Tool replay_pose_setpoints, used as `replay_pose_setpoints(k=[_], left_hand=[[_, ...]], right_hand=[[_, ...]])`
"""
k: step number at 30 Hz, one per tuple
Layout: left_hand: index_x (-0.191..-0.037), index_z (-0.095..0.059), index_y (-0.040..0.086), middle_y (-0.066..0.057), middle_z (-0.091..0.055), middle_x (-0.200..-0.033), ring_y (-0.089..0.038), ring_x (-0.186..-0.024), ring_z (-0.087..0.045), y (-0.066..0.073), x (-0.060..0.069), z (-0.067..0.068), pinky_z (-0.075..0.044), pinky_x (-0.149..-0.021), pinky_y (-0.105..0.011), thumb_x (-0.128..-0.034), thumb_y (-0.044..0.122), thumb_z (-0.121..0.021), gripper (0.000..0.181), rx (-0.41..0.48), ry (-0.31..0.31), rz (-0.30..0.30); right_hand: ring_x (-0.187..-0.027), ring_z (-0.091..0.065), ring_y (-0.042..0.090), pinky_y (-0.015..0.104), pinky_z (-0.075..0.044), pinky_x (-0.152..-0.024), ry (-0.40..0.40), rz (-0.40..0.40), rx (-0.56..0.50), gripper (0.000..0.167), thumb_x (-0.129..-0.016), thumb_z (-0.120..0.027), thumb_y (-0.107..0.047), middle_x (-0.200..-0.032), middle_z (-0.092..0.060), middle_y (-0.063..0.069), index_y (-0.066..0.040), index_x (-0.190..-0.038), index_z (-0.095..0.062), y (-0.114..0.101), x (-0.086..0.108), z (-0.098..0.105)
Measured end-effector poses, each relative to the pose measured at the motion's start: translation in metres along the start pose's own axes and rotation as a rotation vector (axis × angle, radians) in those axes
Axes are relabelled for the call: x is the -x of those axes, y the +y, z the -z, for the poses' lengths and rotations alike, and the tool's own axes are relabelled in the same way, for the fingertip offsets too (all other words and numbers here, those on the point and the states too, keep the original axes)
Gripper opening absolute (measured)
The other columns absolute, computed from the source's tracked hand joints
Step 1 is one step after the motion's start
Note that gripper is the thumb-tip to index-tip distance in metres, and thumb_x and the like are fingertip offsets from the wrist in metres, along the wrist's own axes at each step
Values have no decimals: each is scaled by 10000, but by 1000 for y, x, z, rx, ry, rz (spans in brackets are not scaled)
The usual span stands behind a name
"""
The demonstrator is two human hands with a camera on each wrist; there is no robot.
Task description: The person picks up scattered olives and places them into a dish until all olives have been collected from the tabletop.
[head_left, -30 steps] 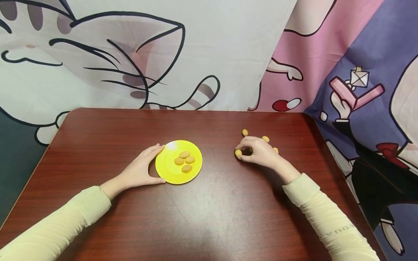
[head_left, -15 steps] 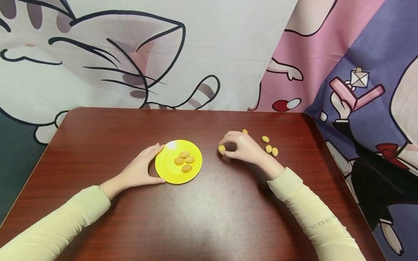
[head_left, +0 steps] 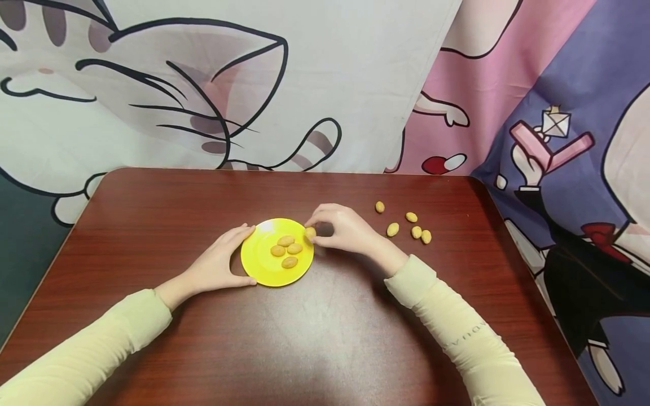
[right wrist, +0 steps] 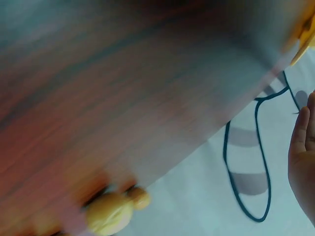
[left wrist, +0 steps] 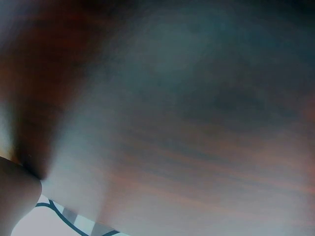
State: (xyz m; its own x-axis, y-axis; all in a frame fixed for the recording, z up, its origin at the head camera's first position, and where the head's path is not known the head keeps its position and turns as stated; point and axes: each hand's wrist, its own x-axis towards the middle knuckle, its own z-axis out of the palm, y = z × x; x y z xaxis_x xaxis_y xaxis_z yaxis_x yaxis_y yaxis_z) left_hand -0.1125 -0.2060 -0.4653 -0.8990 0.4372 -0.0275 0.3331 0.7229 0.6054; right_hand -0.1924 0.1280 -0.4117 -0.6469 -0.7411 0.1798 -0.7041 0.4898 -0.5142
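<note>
Four yellow pieces (head_left: pixel 286 241) lie close together on one plate (head_left: pixel 260 259), and a fifth piece (head_left: pixel 310 233) is pinched between the thumb and fingers of my right hand (head_left: pixel 345 228) at the plate's right rim; I can't tell whether it touches there. Five more pieces (head_left: pixel 392 229) sit on the table (head_left: pixel 315 338) to the right, two side by side. My left hand (head_left: pixel 210 268) is spread wide, thumb and fingers touching the plate's left edge.

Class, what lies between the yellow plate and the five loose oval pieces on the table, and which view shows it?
The right hand, pinching another oval piece by the rim of the yellow plate; the head view shows it.
</note>
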Motion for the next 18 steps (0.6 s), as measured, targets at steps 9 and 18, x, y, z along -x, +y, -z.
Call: replay_pose_setpoints(k=[9,18], left_hand=[[-1646,-331,25,-240,-319,-1705,-466,-1583,-290,1,-1,0,-344,-1220,-700,-754,427,-951,1159,7,1,-4],[-1645,-332,24,-242,-328,-1699,-472,-1580,-292,-1,0,0,-342,-1215,-710,-755,440,-950,1160,14,1,-12]], right_hand=[[-1002,-705,207,342,-592,-929,-8,18,-31,207,-920,-819,-164,-1059,-749,6,-119,-1121,-808,-14,-26,-12],[-1018,-671,145,276,-556,-950,-66,-5,5,244,-937,-815,-259,-1070,-740,-6,-134,-1147,-805,-23,-45,-25]])
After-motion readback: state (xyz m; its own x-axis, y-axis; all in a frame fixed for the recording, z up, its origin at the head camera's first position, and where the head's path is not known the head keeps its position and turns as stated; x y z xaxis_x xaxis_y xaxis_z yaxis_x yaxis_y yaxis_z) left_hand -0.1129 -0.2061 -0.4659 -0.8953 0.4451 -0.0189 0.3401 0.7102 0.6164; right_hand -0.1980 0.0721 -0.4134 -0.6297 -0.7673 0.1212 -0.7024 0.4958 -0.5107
